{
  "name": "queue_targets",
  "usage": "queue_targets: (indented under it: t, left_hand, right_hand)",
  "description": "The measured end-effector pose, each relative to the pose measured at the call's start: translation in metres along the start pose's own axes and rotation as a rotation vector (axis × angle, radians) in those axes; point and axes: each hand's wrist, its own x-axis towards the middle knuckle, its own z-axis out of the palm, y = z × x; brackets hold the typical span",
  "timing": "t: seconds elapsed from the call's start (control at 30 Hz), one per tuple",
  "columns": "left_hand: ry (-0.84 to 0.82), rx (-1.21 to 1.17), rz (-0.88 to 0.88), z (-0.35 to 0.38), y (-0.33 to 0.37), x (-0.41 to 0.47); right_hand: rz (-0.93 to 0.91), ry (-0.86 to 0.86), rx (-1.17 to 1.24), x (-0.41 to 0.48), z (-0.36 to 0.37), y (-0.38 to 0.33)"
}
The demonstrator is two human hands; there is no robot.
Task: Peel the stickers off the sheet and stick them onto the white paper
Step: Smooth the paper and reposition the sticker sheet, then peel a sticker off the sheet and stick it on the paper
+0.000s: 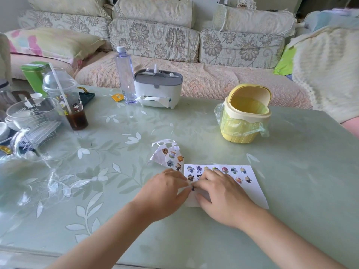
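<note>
With left hand (165, 189), gripping the curled sticker sheet (171, 155); with right hand (221, 193), pinching a dark sticker (193, 188) over the white paper's (252, 193) left edge. Already carrying two sticker rows (234, 170).

Too small to read: the dark sticker (193, 188) between the fingertips (200, 184), design a mere smudge. Tucked under the right hand (223, 193), left part of the white paper (250, 193). Behind the left hand (165, 193), lower end of the sticker sheet (171, 156). Over at the left edge, glassware (29, 117) blurred and cropped.
</note>
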Motion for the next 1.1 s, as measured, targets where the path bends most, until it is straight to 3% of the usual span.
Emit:
queue_targets:
  t: [0.13,0.23,0.37,0.57,0.77,0.9,1.1]
  left_hand:
    - [0.210,-0.024,-0.040,-0.015,-0.022,0.010]
    - [0.340,-0.007,-0.176,-0.032,-0.035,0.018]
    - [0.230,-0.025,-0.482,-0.038,-0.045,0.024]
    - [0.185,-0.174,-0.550,-0.033,-0.039,0.036]
    - [0.293,-0.701,-0.657,-0.048,-0.023,0.041]
    - [0.230,-1.026,-0.709,-0.052,-0.015,0.036]
    - [0.122,-1.253,-0.714,-0.047,-0.011,0.032]
  right_hand:
    - [0.071,0.108,0.156,0.020,-0.010,0.002]
    - [0.107,0.181,0.234,0.038,-0.015,0.000]
    - [0.170,0.184,0.326,0.057,-0.013,-0.006]
    - [0.236,0.104,0.402,0.074,-0.007,-0.019]
    - [0.175,0.319,0.514,0.079,-0.012,-0.030]
    - [0.114,0.484,0.525,0.076,-0.019,-0.030]
    - [0.047,0.678,0.260,0.064,-0.030,-0.031]
